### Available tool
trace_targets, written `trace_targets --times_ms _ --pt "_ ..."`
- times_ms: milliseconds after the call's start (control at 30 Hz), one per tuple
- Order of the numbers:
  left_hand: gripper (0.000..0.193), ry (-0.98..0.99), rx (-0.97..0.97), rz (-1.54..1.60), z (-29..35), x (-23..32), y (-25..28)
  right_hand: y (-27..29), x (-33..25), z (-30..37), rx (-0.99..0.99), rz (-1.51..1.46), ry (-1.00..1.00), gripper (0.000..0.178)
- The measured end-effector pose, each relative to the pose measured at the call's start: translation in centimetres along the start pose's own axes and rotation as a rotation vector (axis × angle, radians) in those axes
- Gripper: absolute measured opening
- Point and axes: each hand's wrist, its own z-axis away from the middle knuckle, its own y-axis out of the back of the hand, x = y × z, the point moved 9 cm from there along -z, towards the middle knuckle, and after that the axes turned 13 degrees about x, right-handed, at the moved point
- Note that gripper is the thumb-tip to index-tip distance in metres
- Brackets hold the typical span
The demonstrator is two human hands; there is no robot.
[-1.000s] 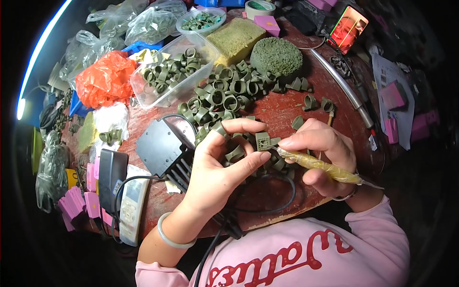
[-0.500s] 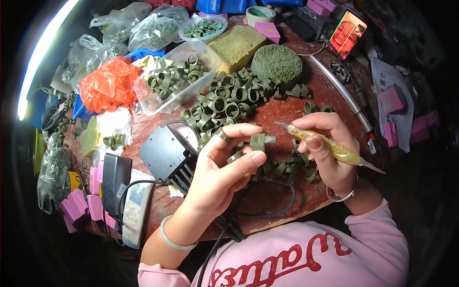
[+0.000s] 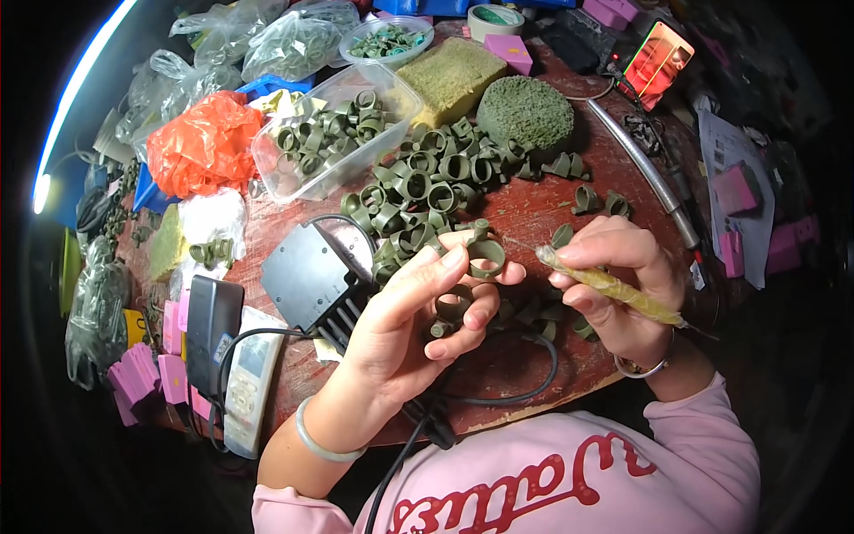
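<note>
Between the thumb and fingers of my left hand (image 3: 400, 320), an olive-green ring (image 3: 487, 256), wax-like in look, is held with its round opening showing and a small stub at its top. A second green ring (image 3: 452, 307) is kept lower down among the same fingers. My right hand (image 3: 632, 267) closes around a slim pointed tool with a yellow wrapped handle (image 3: 623, 298). Its thin tip points left toward the held ring; whether it touches cannot be made out. Beyond the hands lies a heap of similar green rings (image 3: 431, 182), with more partly hidden beneath my hands.
A clear plastic box (image 3: 307, 191) of rings stands behind the heap, beside a yellow sponge block (image 3: 454, 76) and a round green sponge (image 3: 525, 113). A black device (image 3: 311, 271) with a cable lies left. Right are a metal tube (image 3: 640, 165) and a lit phone (image 3: 658, 62).
My left hand has turned the ring, so its opening now faces up toward view. My right hand has shifted slightly right and down with the tool.
</note>
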Motion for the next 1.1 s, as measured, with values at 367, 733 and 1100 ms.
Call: trace_targets --times_ms 367,733,1100 --pt "0.027 0.034 0.064 -0.203 0.6 -1.2 0.0 -1.7 -0.5 0.2 -0.044 0.252 0.19 0.025" --pt "0.038 -0.091 -0.033 -0.492 0.8 0.0 -1.2 -1.3 1.0 -0.1 -0.125 -0.152 -0.149 0.028" --pt "0.039 -0.243 0.022 -0.247 0.3 1.9 -0.3 -0.2 -1.7 -0.4 -0.084 0.017 0.11 0.025"
